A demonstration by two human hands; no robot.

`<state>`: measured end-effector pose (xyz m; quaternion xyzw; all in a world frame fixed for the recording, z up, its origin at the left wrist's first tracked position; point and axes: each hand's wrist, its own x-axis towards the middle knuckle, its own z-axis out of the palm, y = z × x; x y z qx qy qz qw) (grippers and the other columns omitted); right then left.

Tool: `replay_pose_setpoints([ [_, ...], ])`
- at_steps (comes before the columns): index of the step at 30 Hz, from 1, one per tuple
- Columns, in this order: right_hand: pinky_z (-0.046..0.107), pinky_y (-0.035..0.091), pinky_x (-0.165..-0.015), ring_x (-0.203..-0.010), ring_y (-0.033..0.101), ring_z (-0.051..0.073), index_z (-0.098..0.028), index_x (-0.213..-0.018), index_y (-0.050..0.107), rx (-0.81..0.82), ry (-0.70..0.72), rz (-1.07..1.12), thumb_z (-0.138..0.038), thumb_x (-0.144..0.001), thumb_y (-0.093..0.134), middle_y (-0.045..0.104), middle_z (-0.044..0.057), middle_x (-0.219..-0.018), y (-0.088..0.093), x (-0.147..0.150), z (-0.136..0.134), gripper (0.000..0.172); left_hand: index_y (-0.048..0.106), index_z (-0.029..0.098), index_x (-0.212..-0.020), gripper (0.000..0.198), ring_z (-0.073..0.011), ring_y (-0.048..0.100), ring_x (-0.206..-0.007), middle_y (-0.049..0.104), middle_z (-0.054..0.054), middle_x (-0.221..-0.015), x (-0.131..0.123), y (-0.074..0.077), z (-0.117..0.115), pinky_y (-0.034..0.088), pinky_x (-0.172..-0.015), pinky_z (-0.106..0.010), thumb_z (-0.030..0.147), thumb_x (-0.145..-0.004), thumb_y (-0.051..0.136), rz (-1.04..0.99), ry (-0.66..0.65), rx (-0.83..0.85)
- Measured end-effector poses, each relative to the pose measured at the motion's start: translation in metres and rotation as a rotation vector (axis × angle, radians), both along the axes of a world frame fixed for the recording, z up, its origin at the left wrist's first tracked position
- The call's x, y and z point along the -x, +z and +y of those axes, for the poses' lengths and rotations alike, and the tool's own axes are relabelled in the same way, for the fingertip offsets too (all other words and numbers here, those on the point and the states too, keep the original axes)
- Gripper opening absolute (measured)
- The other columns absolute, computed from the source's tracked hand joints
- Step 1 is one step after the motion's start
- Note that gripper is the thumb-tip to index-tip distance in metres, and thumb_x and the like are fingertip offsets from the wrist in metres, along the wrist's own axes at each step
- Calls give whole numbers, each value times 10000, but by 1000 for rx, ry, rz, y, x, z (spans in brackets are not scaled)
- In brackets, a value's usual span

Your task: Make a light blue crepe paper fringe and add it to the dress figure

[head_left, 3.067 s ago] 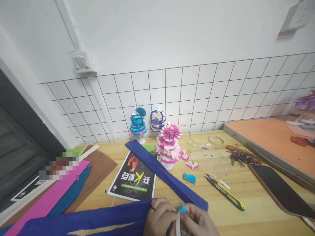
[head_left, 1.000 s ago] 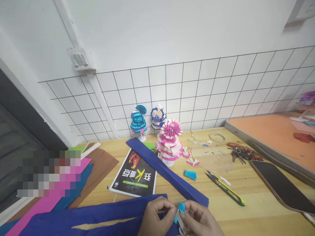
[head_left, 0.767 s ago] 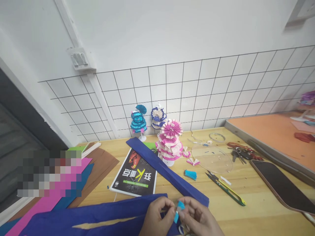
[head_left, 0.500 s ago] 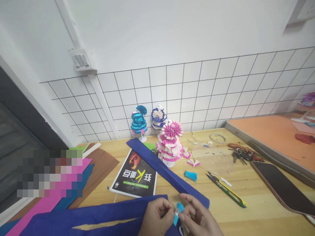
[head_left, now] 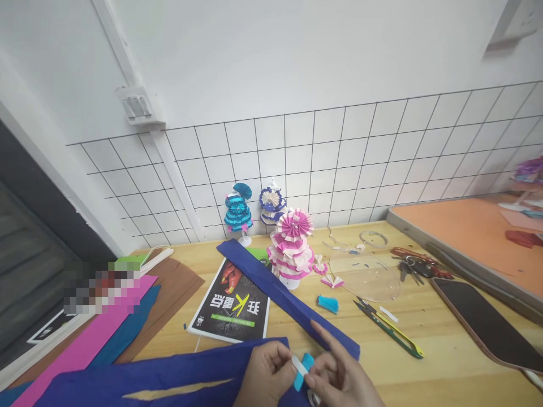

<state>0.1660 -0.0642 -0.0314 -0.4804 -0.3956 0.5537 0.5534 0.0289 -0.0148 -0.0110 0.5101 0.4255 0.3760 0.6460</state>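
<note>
Near the bottom centre, my left hand point(head_left: 268, 370) is closed, its thumb and finger pinching one end of a short white strip point(head_left: 300, 366). The strip crosses a small light-blue pleated paper piece point(head_left: 298, 381). My right hand point(head_left: 341, 376) pinches that piece from the right, with its index finger stretched out. Below the right fingers, a white ring-shaped thing point(head_left: 313, 398) shows in part. Long dark-blue paper strips point(head_left: 178, 364) lie under and beside both hands. Another light-blue pleated piece point(head_left: 328, 304) rests on the table, beyond my hands.
A pink-and-white paper tree point(head_left: 292, 249) stands behind a black booklet point(head_left: 231, 302), with teal point(head_left: 238, 215) and blue-white point(head_left: 271, 204) ones farther back. Thread snips point(head_left: 390, 329), keys point(head_left: 411, 268), a phone point(head_left: 487, 325) and a clear disc point(head_left: 369, 277) lie right. Coloured paper point(head_left: 91, 339) lies left.
The light-blue piece has turned, and the white strip now shows plainly across it. My right index finger has lifted and straightened. The view has shifted slightly.
</note>
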Motion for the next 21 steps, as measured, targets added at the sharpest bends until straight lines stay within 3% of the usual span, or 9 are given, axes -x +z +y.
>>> replay_pose_setpoints([
  [10, 240, 428, -444, -459, 559, 130, -231, -1394, 4, -22, 17, 10, -288, -638, 716, 613, -50, -590, -1, 2, 0, 1040, 578, 118, -530, 208, -82, 491, -444, 613, 16, -468, 4, 1, 2, 369, -471, -186, 253, -571, 729, -40, -27, 30],
  [12, 242, 433, -438, -448, 552, 121, -248, -1394, 24, -21, -5, 0, -301, -623, 725, 631, -33, -651, -4, 2, 0, 1044, 578, 118, -531, 242, -84, 501, -443, 612, 13, -466, 5, 0, 2, 378, -471, -188, 291, -561, 745, -45, -33, 37],
  [17, 258, 451, -385, -398, 516, 81, -327, -1375, 124, -18, -75, -54, -358, -571, 756, 600, 71, -1023, -15, 0, 2, 1024, 584, 116, -584, 373, -111, 533, -393, 624, -12, -494, 5, -2, 2, 429, -419, -228, 444, -524, 752, -59, -80, 152],
  [21, 267, 468, -432, -451, 533, 86, -360, -1336, 250, -75, -33, -57, -338, -618, 743, 573, 69, -1078, -19, -2, 2, 871, 611, 95, -654, 397, -126, 570, -457, 648, -46, -571, 4, 1, -1, 470, -467, -251, 425, -509, 777, -150, -82, 272],
])
